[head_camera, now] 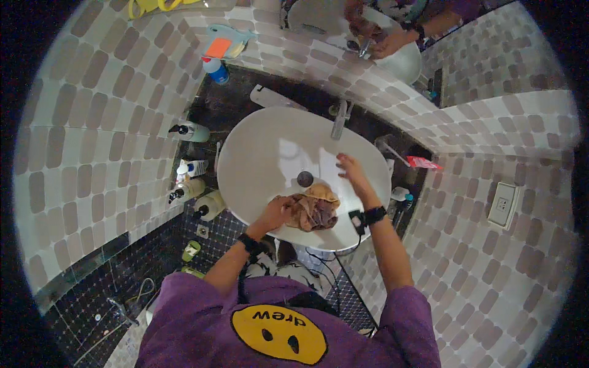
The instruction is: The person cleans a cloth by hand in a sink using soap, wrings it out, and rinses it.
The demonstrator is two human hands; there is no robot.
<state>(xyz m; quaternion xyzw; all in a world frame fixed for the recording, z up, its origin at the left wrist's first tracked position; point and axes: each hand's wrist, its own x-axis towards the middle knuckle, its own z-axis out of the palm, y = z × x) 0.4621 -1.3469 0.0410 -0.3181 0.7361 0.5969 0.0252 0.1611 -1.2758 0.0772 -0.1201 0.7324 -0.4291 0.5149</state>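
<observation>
A bunched, crumpled brown cloth [317, 214] lies in the near part of the white oval washbasin [248, 156], just on my side of the dark drain [304, 178]. My left hand [277, 214] grips the cloth's left edge with curled fingers. Above the right half of the basin, my right hand [353, 172] is apart from the cloth, fingers spread and holding nothing. Beyond it stands the metal faucet [339, 120] at the basin's back rim. Whether water runs from it I cannot tell.
Pump bottles [209, 204] line the counter's left side. A blue-and-white bottle [216, 71] stands in the back left corner. On the right are a pink packet [423, 163] and a small capped bottle [401, 194]. A wall socket [503, 205] and a mirror [395, 41] are on the tiled walls.
</observation>
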